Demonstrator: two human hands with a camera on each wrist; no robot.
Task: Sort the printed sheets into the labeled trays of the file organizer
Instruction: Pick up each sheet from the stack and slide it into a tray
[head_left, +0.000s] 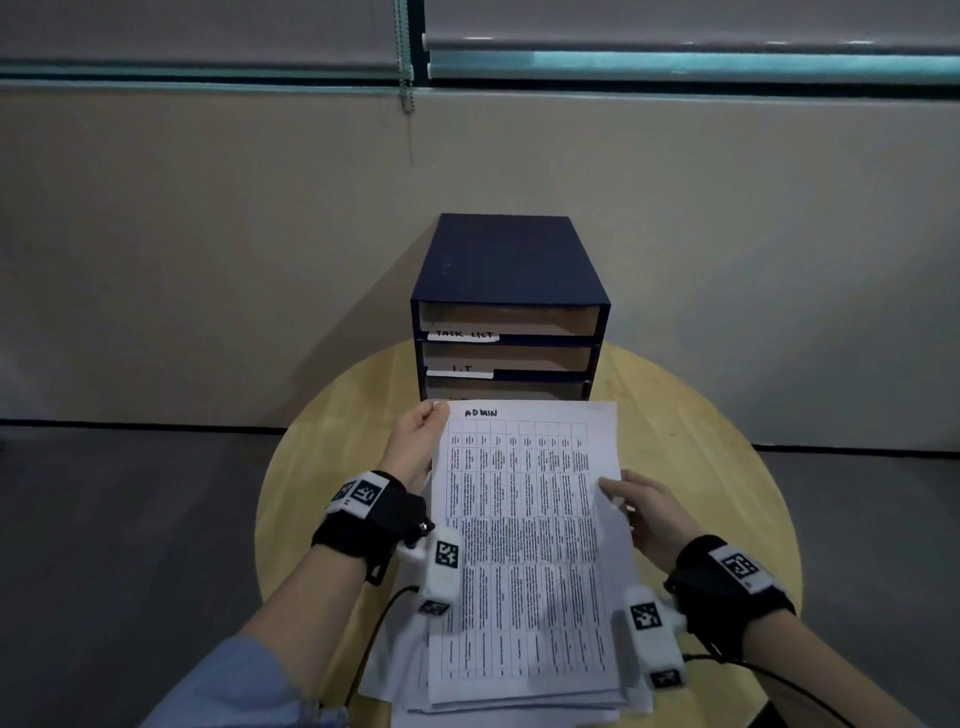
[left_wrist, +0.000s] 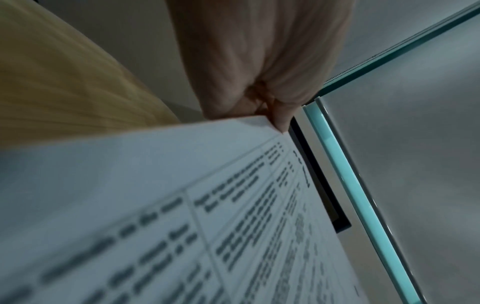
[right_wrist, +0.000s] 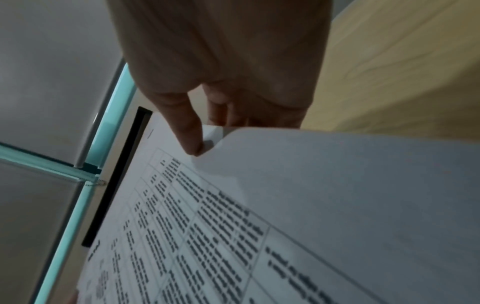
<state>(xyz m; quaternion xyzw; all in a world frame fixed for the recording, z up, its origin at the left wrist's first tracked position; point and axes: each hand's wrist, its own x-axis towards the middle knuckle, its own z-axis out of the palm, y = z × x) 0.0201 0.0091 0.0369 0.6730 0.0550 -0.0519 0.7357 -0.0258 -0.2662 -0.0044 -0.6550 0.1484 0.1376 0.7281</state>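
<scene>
**Operator:** Head camera first, biggest thing first: I see the round wooden table (head_left: 701, 441), and on its far side, at twelve o'clock from me, the dark blue file organizer (head_left: 506, 291) standing upright with its open trays facing me.

**Second:** Can you read the labels?

**Operator:** The top tray's label (head_left: 464, 335) reads "TASK LIST", the one below (head_left: 460, 370) reads "I.T". The lowest tray is partly hidden behind the paper, so I can't read anything there.

**Second:** And the sheets?

**Operator:** A stack of printed sheets (head_left: 519, 691) sits at six o'clock, near the table's front edge. Above it I'm holding the top sheet (head_left: 524, 545), a printed table with "ADMIN" handwritten at its head. Its far edge lies just in front of the organizer's bottom tray.

**Second:** Hands?

**Operator:** My left hand (head_left: 413, 441) grasps the sheet's far-left corner at about ten o'clock; the left wrist camera shows fingertips (left_wrist: 281, 123) pinched right on that corner. My right hand (head_left: 647, 512) grips the right edge at about three o'clock, thumb on the printed face. From the right wrist camera the right hand (right_wrist: 221, 72) shows its thumb (right_wrist: 189, 131) pressing down while the paper edge curls up beside it (fingers underneath are mostly hidden).

**Second:** Anything else?

**Operator:** Black wrist straps with coded markers (head_left: 363, 493) on both wrists.
</scene>
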